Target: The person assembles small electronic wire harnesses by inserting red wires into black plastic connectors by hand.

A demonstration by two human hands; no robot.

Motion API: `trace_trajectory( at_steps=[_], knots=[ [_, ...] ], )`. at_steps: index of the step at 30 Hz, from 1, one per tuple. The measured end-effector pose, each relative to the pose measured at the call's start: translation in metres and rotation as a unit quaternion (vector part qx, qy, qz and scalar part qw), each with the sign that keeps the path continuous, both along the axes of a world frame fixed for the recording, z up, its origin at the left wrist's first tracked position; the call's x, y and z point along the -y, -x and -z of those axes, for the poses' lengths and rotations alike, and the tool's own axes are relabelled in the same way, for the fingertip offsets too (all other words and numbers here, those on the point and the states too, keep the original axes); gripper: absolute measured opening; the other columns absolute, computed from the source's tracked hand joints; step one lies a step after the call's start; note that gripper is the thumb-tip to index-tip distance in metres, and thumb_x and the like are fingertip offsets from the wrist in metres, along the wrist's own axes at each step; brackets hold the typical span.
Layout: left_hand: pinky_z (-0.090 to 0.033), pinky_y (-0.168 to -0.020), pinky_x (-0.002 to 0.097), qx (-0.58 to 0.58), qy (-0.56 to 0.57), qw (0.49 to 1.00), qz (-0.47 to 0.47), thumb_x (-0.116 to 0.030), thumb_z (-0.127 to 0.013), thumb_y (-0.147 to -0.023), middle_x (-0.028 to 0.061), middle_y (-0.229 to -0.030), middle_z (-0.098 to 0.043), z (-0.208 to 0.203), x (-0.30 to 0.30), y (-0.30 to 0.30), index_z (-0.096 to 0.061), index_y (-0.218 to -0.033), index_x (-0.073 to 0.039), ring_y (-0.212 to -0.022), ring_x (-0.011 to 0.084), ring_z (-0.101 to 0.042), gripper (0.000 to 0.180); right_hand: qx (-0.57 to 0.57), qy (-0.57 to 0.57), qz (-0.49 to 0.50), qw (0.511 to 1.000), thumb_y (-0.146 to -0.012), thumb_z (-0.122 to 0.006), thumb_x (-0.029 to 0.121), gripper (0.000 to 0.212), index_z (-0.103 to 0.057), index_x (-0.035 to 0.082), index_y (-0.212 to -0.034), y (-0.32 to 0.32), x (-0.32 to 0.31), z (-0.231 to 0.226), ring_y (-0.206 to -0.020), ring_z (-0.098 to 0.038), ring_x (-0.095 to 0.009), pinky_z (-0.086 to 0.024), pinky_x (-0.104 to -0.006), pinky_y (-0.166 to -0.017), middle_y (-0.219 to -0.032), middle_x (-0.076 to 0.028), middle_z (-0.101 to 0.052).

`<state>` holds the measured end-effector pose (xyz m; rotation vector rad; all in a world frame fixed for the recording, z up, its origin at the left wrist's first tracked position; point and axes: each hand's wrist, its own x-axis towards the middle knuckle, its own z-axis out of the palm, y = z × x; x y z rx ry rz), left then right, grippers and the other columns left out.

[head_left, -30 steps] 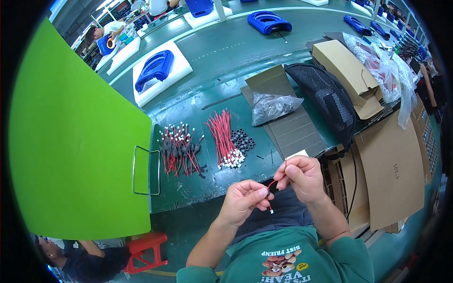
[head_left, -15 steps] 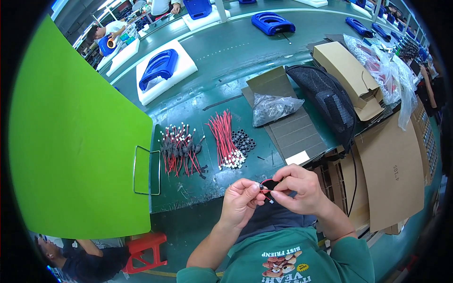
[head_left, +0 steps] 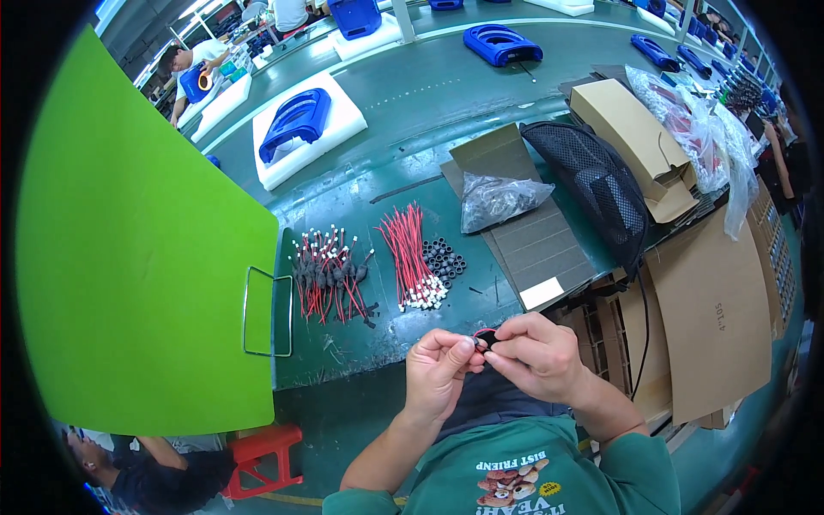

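Note:
In front of my chest, both hands meet on a thin red-and-black wire lead (head_left: pixel 486 331). My left hand (head_left: pixel 436 367) pinches it between thumb and forefinger, close to a small dark piece. Fingers of my right hand (head_left: pixel 542 354) are closed on the dark part beside it, and they hide most of it. On the bench beyond lies a bundle of straight red wires with white plugs (head_left: pixel 402 245). Small black rings (head_left: pixel 444 261) are heaped against its right side. Further left is a pile of wire leads with black wrapped lumps (head_left: pixel 328 273).
A green panel (head_left: pixel 146 240) with a metal handle borders the left. A clear bag of dark parts (head_left: pixel 502 202) lies on cardboard (head_left: pixel 549 249), beside a black mesh bag (head_left: pixel 592 180). Blue housings (head_left: pixel 296 124) on white foam line the conveyor; co-workers sit beyond.
My right hand has turned slightly inward over the lead. The white plug that hung below my fingers is out of sight. Blue housings on the conveyor have shifted slightly right.

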<state>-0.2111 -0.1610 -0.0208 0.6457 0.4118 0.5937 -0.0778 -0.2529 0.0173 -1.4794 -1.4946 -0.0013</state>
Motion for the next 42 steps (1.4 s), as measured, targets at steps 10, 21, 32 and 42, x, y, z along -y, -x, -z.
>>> trace_trajectory(
  at_steps=[10, 21, 32, 42],
  knots=[
    [-0.049, -0.053, 0.0218, 0.041, 0.086, 0.994, 0.045, -0.007, -0.059, -0.083, 0.0078, -0.075, -0.063, 0.003, -0.002, 0.000, -0.062, -0.092, -0.001, -0.059, 0.0110, -0.058, 0.011, 0.008, -0.011, 0.002, 1.000, -0.066, -0.069, 0.003, 0.016, -0.065, 0.004, -0.082, 0.005, 0.000, 0.003, -0.063, -0.062, -0.017, -0.051, -0.0249, -0.053, -0.084, -0.009, -0.061],
    [-0.048, -0.044, 0.0204, -0.004, -0.001, 0.996, 0.085, -0.009, -0.056, -0.085, 0.0072, -0.071, -0.062, -0.006, -0.006, 0.004, -0.060, -0.092, -0.001, -0.053, 0.0103, -0.058, 0.012, 0.017, -0.014, -0.052, 0.998, -0.064, -0.072, 0.004, 0.019, -0.066, 0.004, -0.082, -0.006, 0.002, 0.004, -0.062, -0.064, -0.018, -0.051, -0.0241, -0.050, -0.077, -0.009, -0.064],
    [-0.049, -0.055, 0.0216, -0.014, -0.032, 0.995, 0.091, -0.007, -0.056, -0.085, 0.0083, -0.076, -0.062, -0.003, -0.010, 0.005, -0.061, -0.094, 0.002, -0.061, 0.0105, -0.058, 0.013, 0.079, -0.032, -0.066, 0.994, -0.066, -0.070, 0.003, 0.020, -0.064, 0.001, -0.085, -0.004, 0.003, 0.007, -0.059, -0.063, -0.018, -0.049, -0.0242, -0.047, -0.072, -0.010, -0.064],
    [-0.049, -0.056, 0.0201, -0.072, -0.148, 0.965, 0.204, -0.008, -0.059, -0.083, 0.0069, -0.074, -0.062, -0.017, -0.018, 0.007, -0.062, -0.091, 0.004, -0.061, 0.0081, -0.057, 0.014, -0.398, 0.125, -0.190, 0.889, -0.079, -0.061, 0.003, 0.013, -0.063, -0.001, -0.091, -0.017, -0.006, 0.015, -0.066, -0.054, -0.009, -0.043, -0.0196, -0.056, -0.078, -0.005, -0.055]
  ],
)
